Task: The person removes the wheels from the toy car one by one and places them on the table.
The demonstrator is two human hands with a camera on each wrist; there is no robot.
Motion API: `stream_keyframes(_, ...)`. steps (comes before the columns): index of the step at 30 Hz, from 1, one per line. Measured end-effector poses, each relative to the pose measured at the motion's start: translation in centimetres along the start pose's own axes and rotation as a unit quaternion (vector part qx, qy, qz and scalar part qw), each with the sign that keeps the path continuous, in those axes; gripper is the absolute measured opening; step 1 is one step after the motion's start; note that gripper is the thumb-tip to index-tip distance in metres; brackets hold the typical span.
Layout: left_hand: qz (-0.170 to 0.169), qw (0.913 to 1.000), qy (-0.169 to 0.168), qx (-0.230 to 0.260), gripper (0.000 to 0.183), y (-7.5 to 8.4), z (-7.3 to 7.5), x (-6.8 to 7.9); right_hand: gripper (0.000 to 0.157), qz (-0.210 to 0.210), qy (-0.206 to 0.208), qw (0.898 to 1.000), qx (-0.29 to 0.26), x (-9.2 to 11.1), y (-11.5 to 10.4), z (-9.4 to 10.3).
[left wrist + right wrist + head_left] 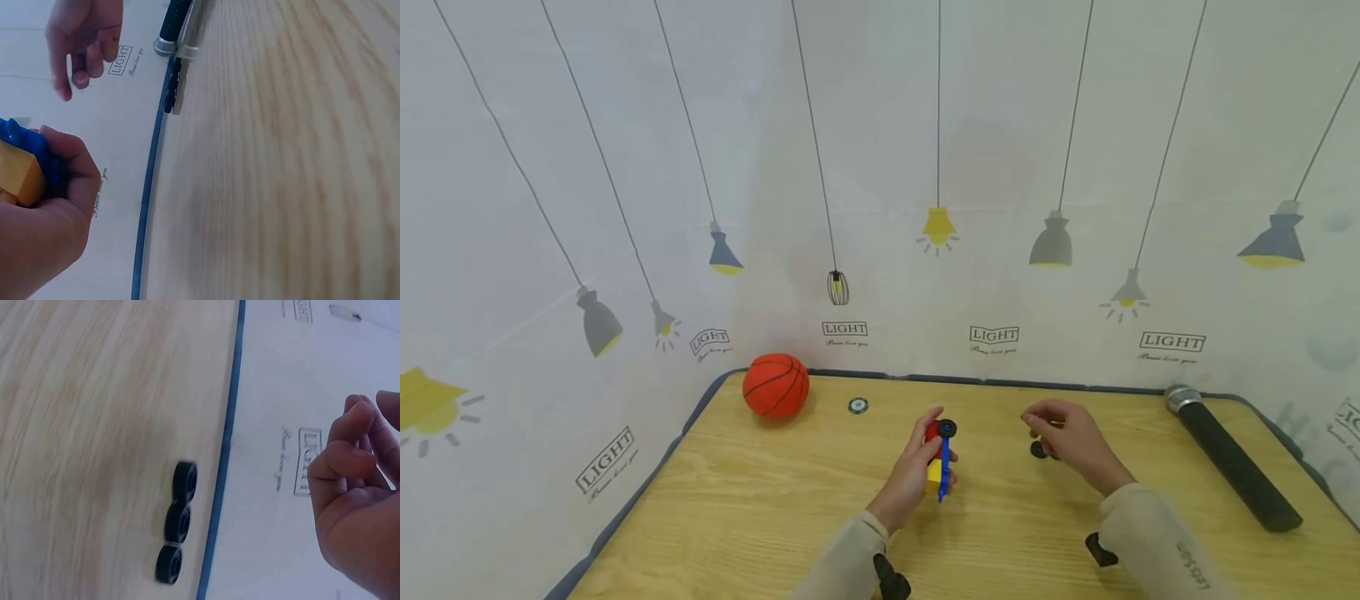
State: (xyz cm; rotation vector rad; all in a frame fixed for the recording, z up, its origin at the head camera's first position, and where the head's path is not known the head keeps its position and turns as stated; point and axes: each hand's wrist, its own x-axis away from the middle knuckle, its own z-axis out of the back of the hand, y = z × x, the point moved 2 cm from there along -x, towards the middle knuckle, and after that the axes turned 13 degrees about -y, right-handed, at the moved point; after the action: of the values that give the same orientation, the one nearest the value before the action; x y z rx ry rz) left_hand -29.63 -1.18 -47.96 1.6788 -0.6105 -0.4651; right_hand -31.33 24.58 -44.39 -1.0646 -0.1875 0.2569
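The table (760, 500) has a light wooden surface with visible grain, and a dark blue edge (925, 378) runs along its border. Behind it and at both sides stand pale walls (880, 133), printed with hanging lamps and the word "LIGHT". Near the back of the table are a red ball (776, 386) with black lines and, beside it, a small round chip (858, 405); a black microphone (1236, 467) lies at the right side. Over the middle of the table, the left hand (907, 482) has its fingers bent around a red, yellow and blue toy (934, 475) with a black wheel (948, 428). The right hand (1078, 437) is loosely curled, its thumb apart from the fingers, with no object seen in it, near three black rings (178, 523) lined up on the wood.
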Motion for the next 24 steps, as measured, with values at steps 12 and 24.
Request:
stream_keyframes(12, 0.006, 0.9999, -0.005, -0.013, 0.046, 0.4, -0.4, -0.4, 0.022, 0.083, -0.057, 0.995, 0.005, 0.1, -3.9, -3.5)
stream_keyframes(24, -0.001, 0.9997, -0.022, -0.013, 0.045, 0.1, -0.9, -0.1, 0.035, 0.043, -0.096, 0.994, -0.034, -0.4, -3.8, -6.0)
